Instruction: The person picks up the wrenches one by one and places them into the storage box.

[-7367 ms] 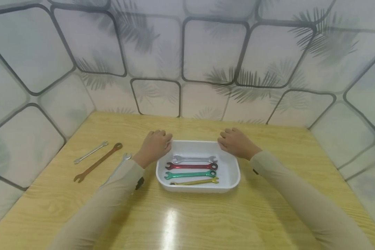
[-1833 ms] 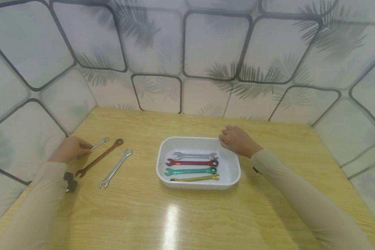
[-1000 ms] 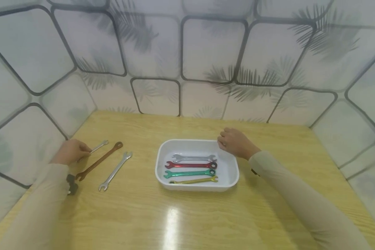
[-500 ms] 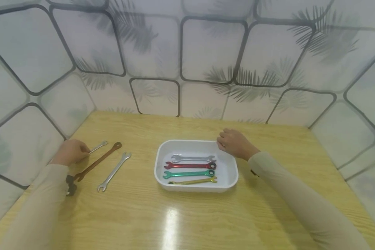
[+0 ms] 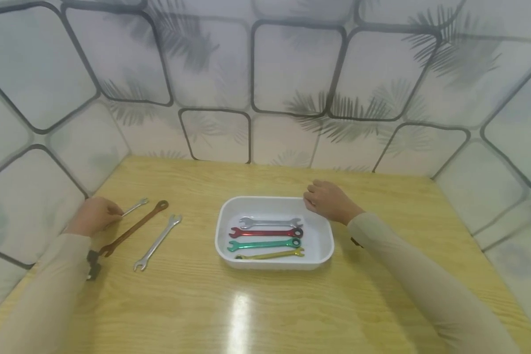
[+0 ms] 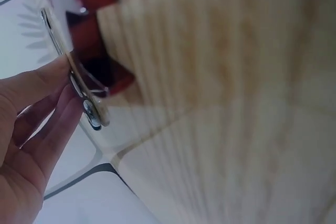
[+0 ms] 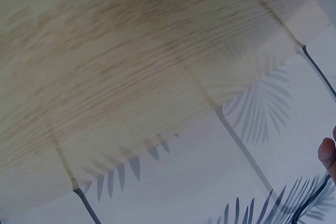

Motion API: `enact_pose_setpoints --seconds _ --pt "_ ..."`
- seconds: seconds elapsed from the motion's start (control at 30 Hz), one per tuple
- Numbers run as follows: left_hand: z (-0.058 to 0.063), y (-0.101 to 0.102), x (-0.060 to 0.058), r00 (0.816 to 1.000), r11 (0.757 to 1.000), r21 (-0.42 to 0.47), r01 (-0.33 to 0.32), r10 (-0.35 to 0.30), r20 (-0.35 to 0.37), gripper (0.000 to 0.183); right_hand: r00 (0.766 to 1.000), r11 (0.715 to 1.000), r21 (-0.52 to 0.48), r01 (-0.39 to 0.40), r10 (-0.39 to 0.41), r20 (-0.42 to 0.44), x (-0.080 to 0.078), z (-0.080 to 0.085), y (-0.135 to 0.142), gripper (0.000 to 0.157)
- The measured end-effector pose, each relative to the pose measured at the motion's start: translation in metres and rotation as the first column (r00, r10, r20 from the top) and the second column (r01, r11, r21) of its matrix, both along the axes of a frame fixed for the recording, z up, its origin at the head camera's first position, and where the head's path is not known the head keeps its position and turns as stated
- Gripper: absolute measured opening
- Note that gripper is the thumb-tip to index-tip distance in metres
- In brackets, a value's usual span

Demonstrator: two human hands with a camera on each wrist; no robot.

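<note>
Head: white tray (image 5: 274, 265) on desk (image 5: 181, 309), containing silver wrench (image 5: 270, 223), red wrench (image 5: 265, 232), green wrench (image 5: 265, 244), yellow wrench (image 5: 272, 255); 4 in, work seemingly past half. Outstanding, 3: brown wrench (image 5: 134, 228), 2nd silver wrench (image 5: 158, 243), small wrench (image 5: 134, 208), pinched by left hand (image 5: 95, 216), near end concealed. Right hand (image 5: 329, 200): tray's far right corner; grip cannot be told. Left wrist: pinch visible, brown wrench's end blurred. Right wrist: fingertip (image 7: 327, 155), cut off.

Table (image 5: 371, 300); white tray (image 5: 319, 240), brown wrench (image 5: 134, 228), silver wrench (image 5: 158, 243)

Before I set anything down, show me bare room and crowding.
Bare: table in front of the tray, between the sleeves; also behind it, toward the back wall. Crowded: inside the tray, four wrenches; three wrenches by the left hand.
</note>
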State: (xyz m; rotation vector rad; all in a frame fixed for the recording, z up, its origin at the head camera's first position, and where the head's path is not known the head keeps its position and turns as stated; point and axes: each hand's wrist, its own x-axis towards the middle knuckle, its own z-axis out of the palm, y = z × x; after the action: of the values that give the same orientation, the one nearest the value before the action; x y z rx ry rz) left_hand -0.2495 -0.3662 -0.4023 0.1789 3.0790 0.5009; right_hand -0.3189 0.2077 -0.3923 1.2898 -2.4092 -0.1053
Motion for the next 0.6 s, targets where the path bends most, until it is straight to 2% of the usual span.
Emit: enact_pose_setpoints --seconds 0.07,0.2,0.37,0.47,0.6 --pt "0.002 0.001 0.003 1.000 1.000 -0.009 0.009 -0.009 0.005 0.019 1.000 1.000 -0.003 0.002 -0.002 -0.002 0.000 0.000 -0.001 0.014" --pt "0.006 0.002 0.007 0.998 0.998 -0.053 0.044 -0.045 -0.032 0.019 1.000 1.000 -0.024 -0.019 0.019 -0.022 0.000 0.001 -0.005 0.013" --pt "0.007 -0.002 0.012 0.997 0.992 -0.116 0.049 -0.056 -0.060 0.015 0.999 0.999 -0.017 -0.037 0.037 -0.023 -0.001 -0.002 -0.010 0.014" --pt "0.005 -0.002 0.009 0.996 0.989 -0.136 0.054 -0.063 -0.061 0.014 1.000 1.000 0.002 -0.014 0.014 -0.008 -0.001 -0.004 -0.009 0.015" --pt "0.002 0.001 0.002 0.996 0.992 -0.115 0.058 -0.066 -0.060 0.015 1.000 1.000 0.014 0.010 -0.009 -0.007 -0.001 -0.001 -0.002 0.015"
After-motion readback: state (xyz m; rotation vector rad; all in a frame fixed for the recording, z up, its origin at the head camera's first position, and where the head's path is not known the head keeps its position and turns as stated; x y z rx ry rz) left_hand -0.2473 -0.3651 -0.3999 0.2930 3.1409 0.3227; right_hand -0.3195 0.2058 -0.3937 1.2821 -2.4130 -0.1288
